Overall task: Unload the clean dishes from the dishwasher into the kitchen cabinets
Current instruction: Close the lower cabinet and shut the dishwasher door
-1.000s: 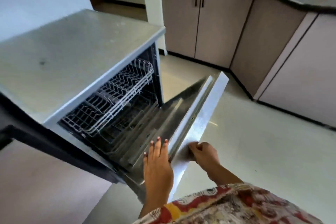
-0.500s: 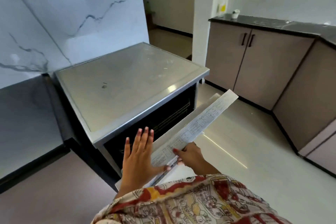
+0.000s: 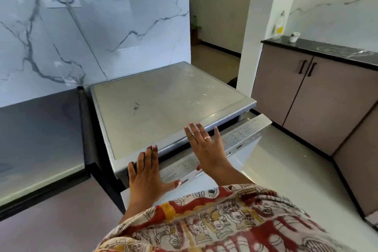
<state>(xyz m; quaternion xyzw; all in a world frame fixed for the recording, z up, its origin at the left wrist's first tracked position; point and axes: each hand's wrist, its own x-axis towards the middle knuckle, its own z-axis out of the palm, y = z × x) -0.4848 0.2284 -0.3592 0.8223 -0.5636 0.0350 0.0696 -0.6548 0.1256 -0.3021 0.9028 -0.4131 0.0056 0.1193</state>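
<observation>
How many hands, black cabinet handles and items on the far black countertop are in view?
Bare hands: 2, left hand and right hand.
Black bar cabinet handles: 2.
Items on the black countertop: 2, clear bottle with a yellow label and small white cup.
Total: 6.

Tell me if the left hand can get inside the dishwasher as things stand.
Probably not. The door is almost shut against the dishwasher, leaving only a narrow gap, and the left hand lies flat on the door's top edge. The door would need lowering first.
</observation>
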